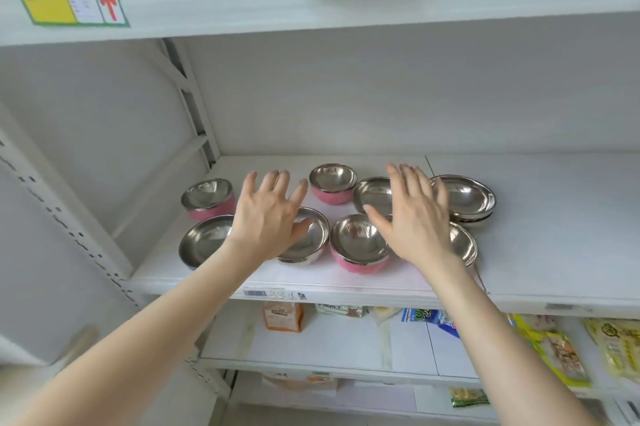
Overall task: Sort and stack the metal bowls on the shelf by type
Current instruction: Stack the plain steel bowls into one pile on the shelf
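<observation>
Forearms [145,328] bare; left hand [266,218], right hand [415,221] bare

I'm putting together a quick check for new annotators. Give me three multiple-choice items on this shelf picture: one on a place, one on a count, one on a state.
1. Where on the shelf is the front pink bowl?
A. between the two hands
B. at the far left end
C. against the back wall

2. How many bowls with pink sides show?
A. two
B. three
C. five

3. How are the hands?
A. the left grips a bowl
B. the right pinches a rim
C. both are open and hold nothing

Answers:
1 A: it sits between the left hand and the right hand.
2 B: the front one, plus the back-left pink bowl and the back-centre pink bowl.
3 C: the fingers of both are spread straight above the bowls.
</observation>
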Motion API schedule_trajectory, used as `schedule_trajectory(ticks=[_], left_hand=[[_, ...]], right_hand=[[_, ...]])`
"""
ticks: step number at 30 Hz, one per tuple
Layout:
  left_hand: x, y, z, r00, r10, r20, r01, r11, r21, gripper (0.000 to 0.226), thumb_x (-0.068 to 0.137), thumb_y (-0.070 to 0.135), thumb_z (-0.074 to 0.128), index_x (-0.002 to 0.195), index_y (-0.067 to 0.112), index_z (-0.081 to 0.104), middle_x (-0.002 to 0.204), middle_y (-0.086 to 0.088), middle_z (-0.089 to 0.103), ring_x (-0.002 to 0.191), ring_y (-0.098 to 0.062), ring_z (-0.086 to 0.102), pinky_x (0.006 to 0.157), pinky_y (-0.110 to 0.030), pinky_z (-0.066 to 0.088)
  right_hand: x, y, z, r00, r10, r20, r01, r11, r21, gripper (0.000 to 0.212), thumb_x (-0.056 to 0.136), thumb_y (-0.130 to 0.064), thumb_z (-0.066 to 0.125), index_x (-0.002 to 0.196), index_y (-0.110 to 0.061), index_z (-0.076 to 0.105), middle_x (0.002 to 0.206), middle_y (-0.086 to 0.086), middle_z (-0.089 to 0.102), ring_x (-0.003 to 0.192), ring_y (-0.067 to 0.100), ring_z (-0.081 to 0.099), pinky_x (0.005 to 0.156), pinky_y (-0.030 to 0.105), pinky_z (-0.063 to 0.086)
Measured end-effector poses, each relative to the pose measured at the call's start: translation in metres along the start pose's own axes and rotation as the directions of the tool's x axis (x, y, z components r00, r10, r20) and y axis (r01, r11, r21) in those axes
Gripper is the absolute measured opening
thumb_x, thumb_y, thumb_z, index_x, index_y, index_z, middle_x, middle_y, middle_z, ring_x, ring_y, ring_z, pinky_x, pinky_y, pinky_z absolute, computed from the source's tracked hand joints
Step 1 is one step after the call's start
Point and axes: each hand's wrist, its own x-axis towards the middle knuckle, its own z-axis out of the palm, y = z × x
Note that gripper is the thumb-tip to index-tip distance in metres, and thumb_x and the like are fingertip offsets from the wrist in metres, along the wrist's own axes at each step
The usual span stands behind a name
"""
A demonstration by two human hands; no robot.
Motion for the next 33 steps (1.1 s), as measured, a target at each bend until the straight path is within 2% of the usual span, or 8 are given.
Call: schedule_trajectory(ticks=[9,13,17,21,27,29,31,33], left_hand=[[-0.039,-0.059,0.032,0.997,-0.077,-0.024,0.076,0.997,-0.027,0.065,0.084,0.058,0.041,0.121,0.01,0.063,0.11,-0.021,0.064,0.097,-0.037,0.061,0.089,-0.051,0.045],[-0.059,-0.09,0.053,0.998,-0.067,0.013,0.067,0.997,-0.03,0.061,0.079,0.055,0.058,0.121,0.011,0.062,0.111,-0.018,0.064,0.098,-0.036,0.059,0.09,-0.052,0.045],[-0.074,-0.131,0.072,0.999,-0.022,-0.026,0.021,0.999,-0.041,0.065,0.073,0.056,0.069,0.119,0.01,0.064,0.112,-0.018,0.064,0.094,-0.035,0.061,0.086,-0.051,0.047],[-0.091,-0.167,0.097,1.0,0.013,0.015,-0.013,0.999,-0.035,0.061,0.08,0.059,0.056,0.118,0.012,0.065,0.11,-0.017,0.066,0.094,-0.034,0.062,0.087,-0.051,0.046],[-0.115,-0.191,0.137,0.975,0.005,0.224,0.042,0.978,-0.204,0.071,0.081,0.065,0.034,0.125,0.013,0.054,0.099,-0.014,0.068,0.088,-0.035,0.064,0.078,-0.047,0.052],[-0.118,-0.186,0.145,0.923,-0.023,0.385,0.146,0.944,-0.295,0.083,0.079,0.07,0.018,0.135,0.014,0.046,0.111,-0.011,0.064,0.098,-0.033,0.061,0.077,-0.043,0.051],[-0.119,-0.18,0.16,0.843,-0.039,0.537,0.298,0.865,-0.405,0.079,0.086,0.071,0.025,0.143,0.017,0.036,0.125,-0.008,0.058,0.112,-0.03,0.056,0.086,-0.043,0.048],[-0.119,-0.175,0.17,0.786,0.002,0.618,0.458,0.668,-0.586,0.068,0.089,0.065,0.041,0.14,0.02,0.037,0.123,-0.004,0.061,0.112,-0.027,0.057,0.092,-0.042,0.046]], right_hand=[[-0.001,-0.072,0.026,0.996,-0.057,0.069,0.055,0.998,0.031,0.079,0.083,-0.064,0.037,0.143,-0.013,0.042,0.141,0.013,0.053,0.135,0.03,0.045,0.108,0.055,0.033],[0.003,-0.112,0.043,0.994,-0.057,0.094,0.053,0.998,0.038,0.078,0.083,-0.064,0.037,0.141,-0.013,0.044,0.142,0.011,0.053,0.135,0.029,0.044,0.109,0.054,0.033],[0.001,-0.158,0.063,0.993,-0.006,0.119,0.003,1.0,0.022,0.076,0.084,-0.063,0.039,0.138,-0.011,0.048,0.138,0.011,0.057,0.127,0.028,0.052,0.095,0.046,0.043],[-0.015,-0.206,0.085,0.988,0.068,0.142,-0.077,0.995,0.056,0.077,0.082,-0.064,0.035,0.134,-0.01,0.051,0.134,0.011,0.06,0.119,0.031,0.057,0.09,0.047,0.047],[-0.04,-0.261,0.107,0.961,0.188,0.204,-0.203,0.978,0.052,0.071,0.084,-0.062,0.038,0.126,-0.007,0.055,0.113,0.011,0.064,0.102,0.032,0.062,0.079,0.045,0.05],[-0.046,-0.269,0.114,0.942,0.24,0.234,-0.259,0.964,0.056,0.064,0.087,-0.059,0.046,0.121,-0.006,0.056,0.109,0.011,0.063,0.1,0.031,0.062,0.08,0.042,0.05],[-0.048,-0.276,0.118,0.907,0.3,0.296,-0.336,0.939,0.077,0.06,0.09,-0.057,0.049,0.117,-0.004,0.055,0.109,0.012,0.062,0.102,0.03,0.06,0.083,0.038,0.048],[-0.048,-0.279,0.124,0.856,0.351,0.379,-0.429,0.892,0.142,0.058,0.092,-0.055,0.048,0.114,-0.002,0.054,0.111,0.013,0.061,0.104,0.031,0.058,0.083,0.036,0.045]])
